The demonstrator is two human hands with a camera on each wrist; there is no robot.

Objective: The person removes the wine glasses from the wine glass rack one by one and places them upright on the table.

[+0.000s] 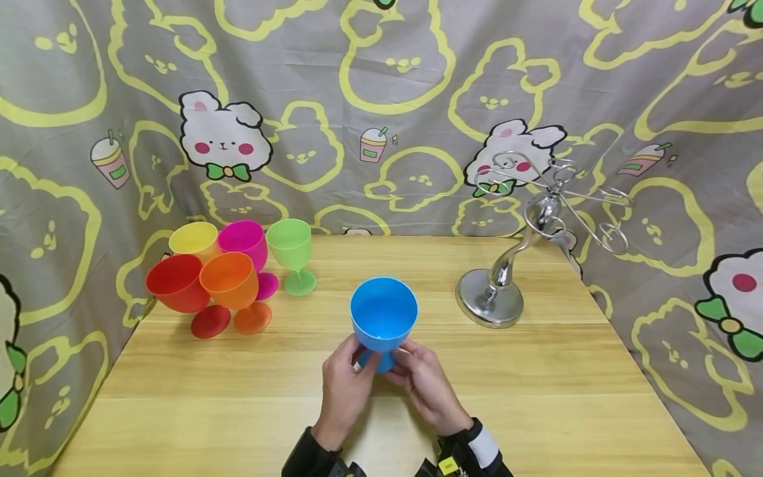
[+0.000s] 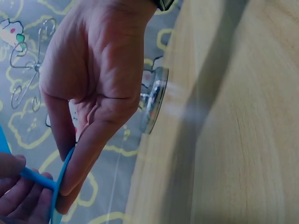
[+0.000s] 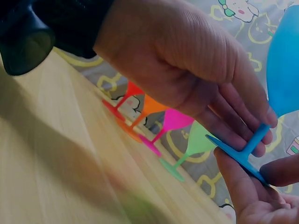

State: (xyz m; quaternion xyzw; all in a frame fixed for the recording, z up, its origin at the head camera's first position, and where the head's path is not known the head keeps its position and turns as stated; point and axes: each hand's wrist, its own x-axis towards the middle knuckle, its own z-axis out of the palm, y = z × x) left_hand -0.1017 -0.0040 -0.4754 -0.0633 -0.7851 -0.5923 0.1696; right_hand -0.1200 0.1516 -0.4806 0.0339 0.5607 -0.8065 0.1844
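Note:
A blue plastic goblet (image 1: 384, 311) is held above the wooden table, bowl up, near the middle of the head view. My left hand (image 1: 347, 391) pinches its round foot (image 2: 63, 179) between thumb and fingers, as the left wrist view shows. With thumb and fingers, my right hand (image 3: 187, 60) grips the stem (image 3: 256, 139) just below the bowl (image 3: 286, 70). To the left stand several more goblets: red (image 1: 177, 285), orange (image 1: 229, 281), yellow (image 1: 193, 240), magenta (image 1: 246, 240) and green (image 1: 290, 244).
At the right of the table (image 1: 536, 397) stands a shiny metal rack (image 1: 503, 271) with a round base and curled wire arms spreading at its top. A grey patterned curtain (image 1: 399, 79) hangs behind the table and along both sides.

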